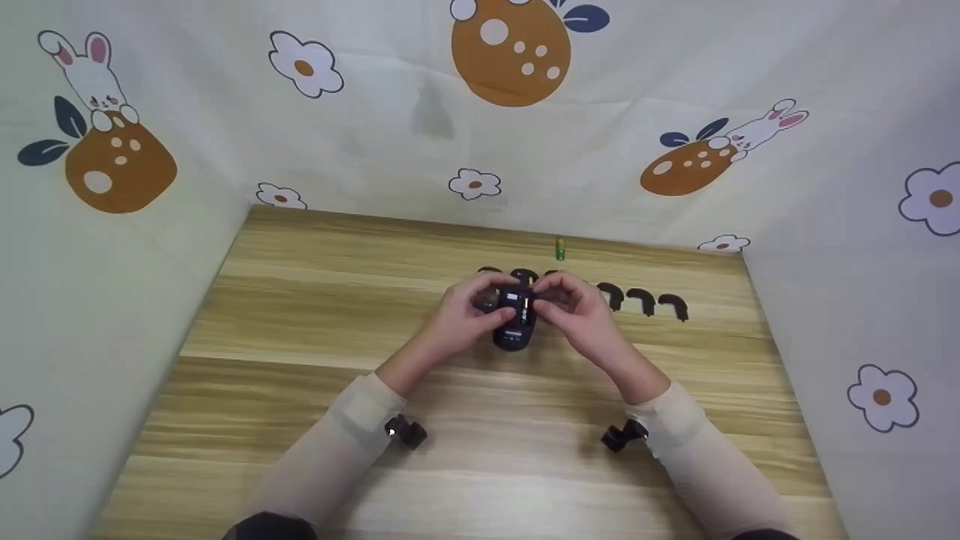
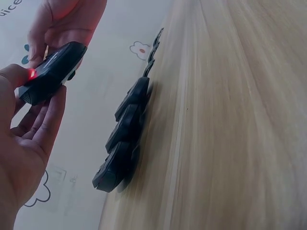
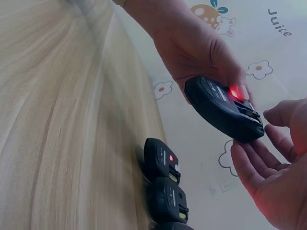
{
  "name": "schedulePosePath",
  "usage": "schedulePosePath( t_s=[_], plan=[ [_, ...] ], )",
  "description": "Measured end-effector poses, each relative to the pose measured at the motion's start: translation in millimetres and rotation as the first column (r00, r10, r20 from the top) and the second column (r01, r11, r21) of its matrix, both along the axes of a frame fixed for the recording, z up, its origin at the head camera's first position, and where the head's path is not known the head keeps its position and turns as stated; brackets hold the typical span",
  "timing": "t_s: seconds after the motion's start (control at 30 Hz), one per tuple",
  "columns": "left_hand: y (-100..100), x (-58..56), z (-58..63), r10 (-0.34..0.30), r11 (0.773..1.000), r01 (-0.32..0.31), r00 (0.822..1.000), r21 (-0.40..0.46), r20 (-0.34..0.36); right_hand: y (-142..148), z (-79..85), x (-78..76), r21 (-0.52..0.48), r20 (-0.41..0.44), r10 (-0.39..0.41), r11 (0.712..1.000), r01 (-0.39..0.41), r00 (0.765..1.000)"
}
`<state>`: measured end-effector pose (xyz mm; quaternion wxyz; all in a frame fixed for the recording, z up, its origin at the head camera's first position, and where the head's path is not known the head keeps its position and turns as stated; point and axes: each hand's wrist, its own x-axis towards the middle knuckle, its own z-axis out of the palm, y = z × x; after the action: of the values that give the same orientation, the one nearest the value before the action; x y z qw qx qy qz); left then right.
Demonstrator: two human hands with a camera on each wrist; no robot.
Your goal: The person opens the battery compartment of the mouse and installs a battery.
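A black computer mouse (image 1: 512, 337) is held underside up above the table, its battery compartment uncovered with a battery (image 1: 526, 309) in it. My left hand (image 1: 461, 311) grips it from the left, thumb over the underside. Red light glows beside that thumb in both wrist views. On the other side, my right hand (image 1: 581, 315) holds the mouse's edge beside the compartment, thumb and fingers bent. In the right wrist view those right fingers (image 3: 252, 160) reach under the mouse's end (image 3: 225, 112).
More black mice (image 2: 124, 125) stand in a row on the table behind the hands, showing open battery slots (image 3: 173, 177). Several curved black covers (image 1: 641, 300) lie to the right. A green-and-yellow battery (image 1: 560, 249) lies near the back edge. Patterned cloth walls (image 1: 375, 150) border the table.
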<state>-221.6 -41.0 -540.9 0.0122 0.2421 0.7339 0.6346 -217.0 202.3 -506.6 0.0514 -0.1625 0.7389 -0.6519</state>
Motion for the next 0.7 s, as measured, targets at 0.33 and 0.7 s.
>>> schedulePosePath(
  t_s=[0.33, 0.7],
  plan=[
    [-31, -10.6, -8.8, 0.137, 0.989, -0.128, 0.983, -0.08, 0.126, 16, -6.9, -0.8, 0.014, 0.01, -0.036, 0.999, 0.036, 0.999],
    [-62, -33.0, -21.1, 0.269, 0.959, -0.239, 0.935, -0.152, 0.229, 30, -10.9, -1.1, 0.068, 0.006, -0.074, 0.995, 0.074, 0.997]
  ],
)
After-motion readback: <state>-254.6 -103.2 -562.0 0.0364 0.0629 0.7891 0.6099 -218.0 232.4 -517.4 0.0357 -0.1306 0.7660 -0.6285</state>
